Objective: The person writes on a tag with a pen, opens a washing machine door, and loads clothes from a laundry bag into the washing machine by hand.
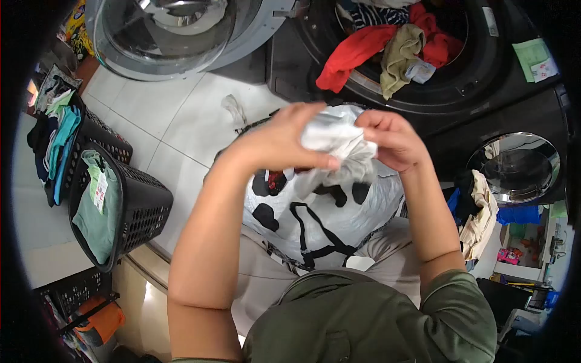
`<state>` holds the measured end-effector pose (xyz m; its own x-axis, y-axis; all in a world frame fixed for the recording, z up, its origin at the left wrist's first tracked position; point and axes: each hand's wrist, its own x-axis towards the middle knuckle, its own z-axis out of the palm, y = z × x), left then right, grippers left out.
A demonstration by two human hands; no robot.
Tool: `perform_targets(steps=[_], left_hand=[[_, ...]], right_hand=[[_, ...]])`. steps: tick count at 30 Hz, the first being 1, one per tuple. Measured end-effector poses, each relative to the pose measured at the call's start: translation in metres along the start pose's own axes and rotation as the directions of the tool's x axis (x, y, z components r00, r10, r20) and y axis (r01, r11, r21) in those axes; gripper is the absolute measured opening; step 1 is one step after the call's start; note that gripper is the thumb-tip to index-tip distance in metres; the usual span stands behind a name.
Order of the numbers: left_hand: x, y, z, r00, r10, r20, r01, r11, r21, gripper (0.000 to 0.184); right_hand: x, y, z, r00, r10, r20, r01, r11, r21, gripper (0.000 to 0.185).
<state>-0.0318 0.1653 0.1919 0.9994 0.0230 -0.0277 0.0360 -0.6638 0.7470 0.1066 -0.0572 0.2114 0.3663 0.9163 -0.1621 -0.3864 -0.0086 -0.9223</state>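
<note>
A bunched white cloth is held between my two hands above a white-lined laundry bag. My left hand has its thumb below the cloth and its fingers around the upper side. My right hand pinches the cloth's right edge with bent fingers. Inside the bag lie small black pieces, a black strap and a red-and-black item. Red clothes and an olive cloth hang from the open machine drum ahead.
Dark baskets with folded clothes stand at the left. An open round glass door is at the upper left. A second machine door and a pile of beige and dark clothes are at the right.
</note>
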Motion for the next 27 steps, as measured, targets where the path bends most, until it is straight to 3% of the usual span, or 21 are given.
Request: perform_targets(steps=[1,2,3,5,7,9,10,11,12,13,14,15,16,19,20,21,22,23,24,25,27], left_hand=[[0.003,0.000,0.008,0.997,0.020,0.080,-0.030,0.992,0.122,0.081],[0.004,0.013,0.006,0.989,-0.025,0.149,0.013,0.996,0.085,0.075],[0.014,-0.009,0.031,0.995,0.052,-0.083,-0.059,0.994,-0.088,0.059],[0.018,0.026,0.001,0.980,-0.151,0.129,0.186,0.927,-0.325,0.044],[0.012,0.031,-0.008,0.999,-0.037,0.032,0.048,0.823,-0.566,0.035],[-0.001,0.049,-0.020,0.999,-0.013,-0.032,-0.018,0.604,-0.797,0.036],[-0.003,0.051,-0.019,1.000,0.001,0.006,0.005,0.355,-0.935,0.037],[-0.006,0.057,-0.019,0.999,0.006,-0.043,-0.043,0.279,-0.959,0.036],[-0.007,0.056,-0.020,0.996,-0.017,-0.088,-0.076,0.365,-0.928,0.034],[-0.006,0.050,-0.021,0.990,-0.041,-0.135,-0.102,0.447,-0.889,0.033],[-0.006,0.045,-0.026,0.979,-0.138,-0.148,-0.026,0.639,-0.769,0.032],[-0.006,0.037,-0.034,0.955,-0.231,-0.188,0.070,0.789,-0.611,0.031],[-0.007,0.029,-0.040,0.916,-0.315,-0.250,0.187,0.884,-0.428,0.032],[-0.008,-0.010,-0.039,0.815,-0.330,-0.476,0.202,0.932,-0.301,0.031],[-0.011,-0.009,-0.042,0.826,-0.332,-0.455,0.198,0.927,-0.318,0.030],[-0.014,-0.006,-0.047,0.838,-0.332,-0.433,0.192,0.922,-0.335,0.029],[-0.018,-0.003,-0.050,0.849,-0.334,-0.409,0.188,0.916,-0.355,0.028],[-0.022,0.000,-0.052,0.848,-0.327,-0.416,0.181,0.918,-0.352,0.028],[-0.026,0.004,-0.054,0.845,-0.323,-0.426,0.175,0.921,-0.349,0.029],[-0.030,0.006,-0.055,0.840,-0.322,-0.436,0.172,0.921,-0.349,0.029],[-0.033,0.009,-0.059,0.829,-0.340,-0.445,0.180,0.914,-0.364,0.027]], right_hand=[[-0.002,-0.016,0.012,0.995,-0.102,0.010,0.101,0.994,0.046,0.020],[-0.004,-0.032,0.026,0.968,-0.239,-0.069,0.244,0.967,0.068,0.022],[-0.005,-0.044,0.037,0.918,-0.369,-0.149,0.383,0.920,0.079,0.025],[-0.002,-0.062,0.021,0.870,-0.469,-0.152,0.482,0.874,0.066,0.019],[0.012,-0.049,-0.001,0.794,-0.550,-0.260,0.511,0.835,-0.204,0.017],[0.025,-0.018,-0.004,0.781,-0.610,-0.138,0.490,0.734,-0.470,0.048],[0.026,-0.009,0.014,0.826,-0.555,-0.103,0.345,0.641,-0.685,0.073],[0.019,-0.003,0.028,0.974,0.012,-0.225,-0.135,0.829,-0.543,0.085],[0.024,0.035,0.034,0.971,-0.238,-0.025,0.163,0.733,-0.660,0.080],[0.027,0.060,0.056,0.968,-0.250,-0.021,0.171,0.719,-0.674,0.072],[0.036,0.087,0.060,0.999,-0.036,0.030,0.047,0.804,-0.593,0.067],[0.037,0.100,0.062,0.991,-0.068,0.117,0.131,0.688,-0.714,0.061],[0.032,0.076,0.075,0.995,0.058,0.077,0.023,0.634,-0.773,0.054],[0.059,-0.013,0.057,0.907,0.371,-0.198,-0.338,0.363,-0.868,0.049],[0.098,0.000,-0.020,0.883,0.385,-0.269,-0.415,0.374,-0.829,0.036],[0.107,-0.038,-0.063,0.858,0.210,-0.468,-0.434,0.782,-0.446,0.028],[0.116,-0.076,-0.105,0.773,0.020,-0.634,-0.081,0.994,-0.068,0.021],[0.114,-0.117,-0.152,0.689,-0.293,-0.663,0.485,0.866,0.120,0.017],[0.092,-0.152,-0.167,0.534,-0.465,-0.706,0.730,0.675,0.107,0.013],[0.074,-0.173,-0.153,0.390,-0.675,-0.626,0.823,0.561,-0.092,0.013],[0.074,-0.153,-0.225,0.145,-0.782,-0.606,0.662,0.532,-0.528,0.015]])
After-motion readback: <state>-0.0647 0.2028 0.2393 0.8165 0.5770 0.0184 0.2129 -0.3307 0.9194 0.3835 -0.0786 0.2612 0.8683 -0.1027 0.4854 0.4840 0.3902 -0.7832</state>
